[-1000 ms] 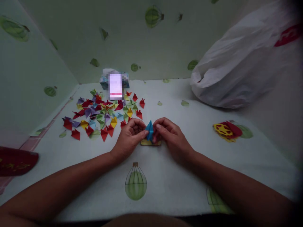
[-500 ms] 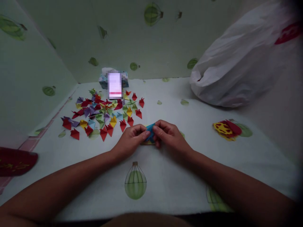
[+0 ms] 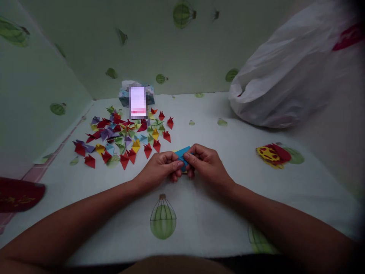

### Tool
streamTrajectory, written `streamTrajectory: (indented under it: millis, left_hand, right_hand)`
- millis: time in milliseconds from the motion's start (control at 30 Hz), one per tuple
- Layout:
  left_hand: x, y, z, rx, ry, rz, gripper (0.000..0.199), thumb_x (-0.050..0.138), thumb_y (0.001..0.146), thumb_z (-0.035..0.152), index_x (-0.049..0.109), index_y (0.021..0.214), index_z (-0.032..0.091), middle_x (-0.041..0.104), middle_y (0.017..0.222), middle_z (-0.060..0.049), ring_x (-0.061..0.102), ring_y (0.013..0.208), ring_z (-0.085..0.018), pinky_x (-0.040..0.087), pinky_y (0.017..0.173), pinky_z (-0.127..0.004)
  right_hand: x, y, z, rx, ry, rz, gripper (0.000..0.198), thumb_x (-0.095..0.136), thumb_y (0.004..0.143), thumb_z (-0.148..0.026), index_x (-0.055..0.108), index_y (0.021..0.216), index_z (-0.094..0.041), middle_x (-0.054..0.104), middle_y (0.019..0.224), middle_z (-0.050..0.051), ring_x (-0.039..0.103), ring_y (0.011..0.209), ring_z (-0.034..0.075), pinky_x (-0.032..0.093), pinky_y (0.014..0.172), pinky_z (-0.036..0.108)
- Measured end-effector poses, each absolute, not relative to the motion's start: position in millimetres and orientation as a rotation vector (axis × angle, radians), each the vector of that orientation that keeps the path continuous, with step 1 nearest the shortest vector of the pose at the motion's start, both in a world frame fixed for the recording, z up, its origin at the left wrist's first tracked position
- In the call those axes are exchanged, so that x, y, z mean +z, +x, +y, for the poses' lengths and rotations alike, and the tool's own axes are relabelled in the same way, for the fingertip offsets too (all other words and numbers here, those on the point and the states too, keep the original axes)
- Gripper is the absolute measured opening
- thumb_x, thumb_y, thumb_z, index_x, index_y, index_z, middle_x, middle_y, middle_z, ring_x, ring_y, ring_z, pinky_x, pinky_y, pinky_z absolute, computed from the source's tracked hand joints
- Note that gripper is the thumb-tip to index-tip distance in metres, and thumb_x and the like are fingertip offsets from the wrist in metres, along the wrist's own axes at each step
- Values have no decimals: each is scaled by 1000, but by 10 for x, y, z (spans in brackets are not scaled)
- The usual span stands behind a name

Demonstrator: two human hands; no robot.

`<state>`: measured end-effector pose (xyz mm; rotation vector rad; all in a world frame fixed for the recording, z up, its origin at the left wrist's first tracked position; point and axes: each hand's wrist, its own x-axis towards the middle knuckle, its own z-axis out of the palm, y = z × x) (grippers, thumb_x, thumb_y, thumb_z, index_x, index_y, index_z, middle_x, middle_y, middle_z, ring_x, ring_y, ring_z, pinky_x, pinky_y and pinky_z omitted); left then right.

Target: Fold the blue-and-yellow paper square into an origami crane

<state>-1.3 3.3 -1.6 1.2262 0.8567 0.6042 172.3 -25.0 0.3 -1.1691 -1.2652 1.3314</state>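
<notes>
A small piece of folded blue paper [image 3: 183, 153] is pinched between my two hands, near the middle of the table. My left hand [image 3: 163, 166] grips its left side with thumb and fingers. On the other side, my right hand [image 3: 205, 163] presses it between thumb and fingertips. The fingers cover much of the paper, so its full shape is hidden. Beneath it, a sliver of something yellowish shows, mostly covered by the hands. To the left lie several folded paper cranes [image 3: 131, 156] in red, yellow, purple, green and blue.
Behind the cranes, a lit phone with a blurred screen [image 3: 137, 101] leans on a tissue box [image 3: 123, 99]. A big white plastic bag [image 3: 273, 87] stands back right. Yellow and red cut-outs [image 3: 270, 155] lie at right. A dark red object [image 3: 21, 195] sits at the left edge.
The blue paper has turned slightly between my fingers and shows a broader, flatter face. My left fingertips have curled lower beneath it. The things on the table stay in place.
</notes>
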Motion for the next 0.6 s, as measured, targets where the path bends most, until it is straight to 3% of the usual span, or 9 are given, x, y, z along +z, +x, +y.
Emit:
streamTrajectory:
  millis: [267, 600]
  left_hand:
    - [-8, -34, 66, 593, 1285, 903, 24, 71, 80, 34, 60, 74, 14, 64, 62, 1, 56, 49, -8, 44, 51, -21]
    - [25, -54, 71, 646, 1436, 900, 24, 63, 86, 36, 60, 74, 15, 62, 60, 1, 56, 50, -9, 43, 51, -20]
  right_hand:
    - [-18, 1794, -140, 1435, -1167, -1280, 34, 68, 82, -48, 55, 74, -18, 62, 57, -3, 56, 44, 10, 45, 45, 23]
    - [-14, 1795, -167, 1350, -1138, -1286, 31, 72, 83, -41, 57, 71, -17, 62, 52, -3, 54, 45, 9, 44, 48, 23]
